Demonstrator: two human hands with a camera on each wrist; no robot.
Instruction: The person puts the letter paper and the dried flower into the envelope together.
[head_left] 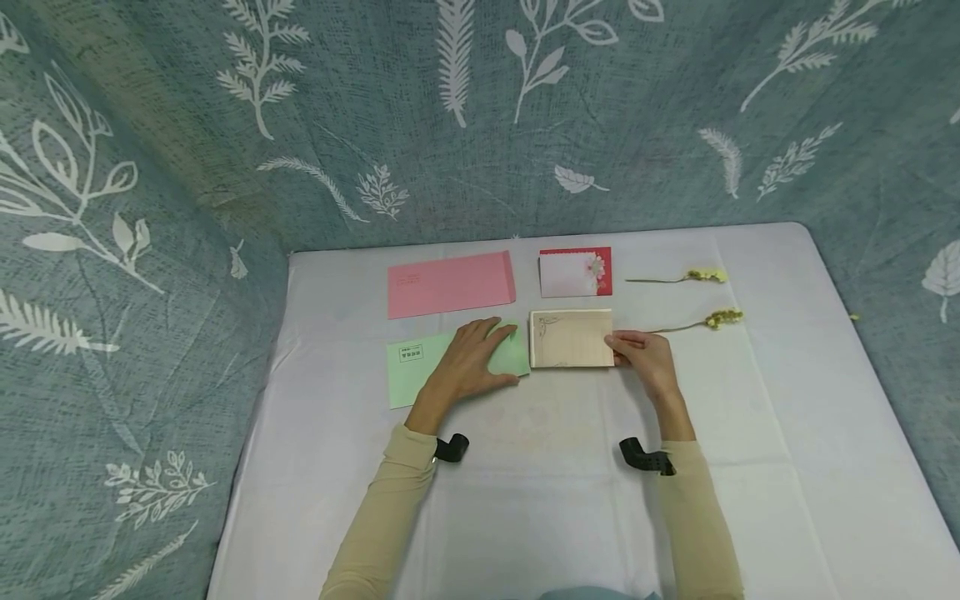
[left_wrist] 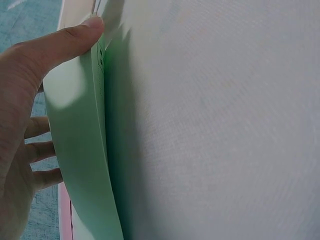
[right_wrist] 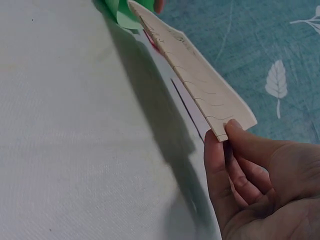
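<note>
My left hand [head_left: 468, 364] spans the right end of a light green envelope [head_left: 415, 377]. In the left wrist view the thumb [left_wrist: 82, 36] lies on one long edge and the other fingers reach the opposite edge, with the envelope bowed up between them. A cream sheet of lined notepaper [head_left: 570, 340] with a corner ornament is pinched at its right edge by my right hand [head_left: 649, 360]. The right wrist view shows this notepaper [right_wrist: 200, 82] raised off the cloth, its shadow below. Its left edge is close to the green envelope's right end.
Behind the green envelope lies a pink envelope [head_left: 450, 286]. A red and white card [head_left: 567, 275] with a flower print sits behind the notepaper. Two yellow dried flower sprigs, an upper sprig [head_left: 705, 275] and a lower sprig [head_left: 722, 318], lie to the right on the white tablecloth [head_left: 540, 500].
</note>
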